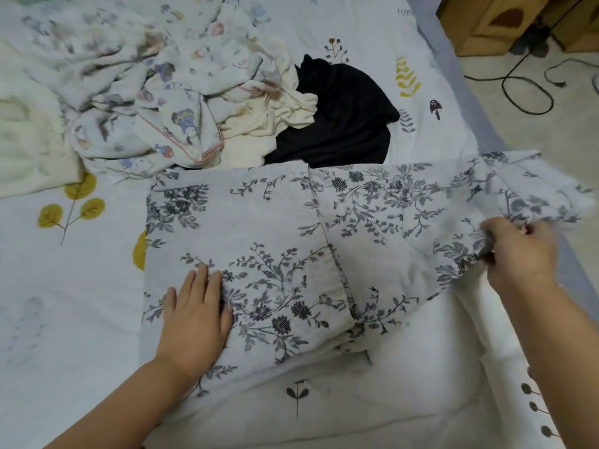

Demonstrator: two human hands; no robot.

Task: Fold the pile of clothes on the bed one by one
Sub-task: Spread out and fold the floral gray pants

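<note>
— Where is the floral garment [278, 241] lying?
— On the bed [64, 303], spreading under the left hand [194, 315], whose flat, straight fingers are pressing it down.
— And the right hand [515, 251]?
— Well apart, curling round the garment's right edge and lifting it. The pile [201, 105] is sitting beyond both hands.

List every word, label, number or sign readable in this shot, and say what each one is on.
"tree": small grey print, partly blurred, on the bed sheet near the top edge; any letters after it are cut off or too faint to read.
Nothing readable on the grey floral garment, the black garment or the cartoon-print cloth: only pictures and patterns.
</note>
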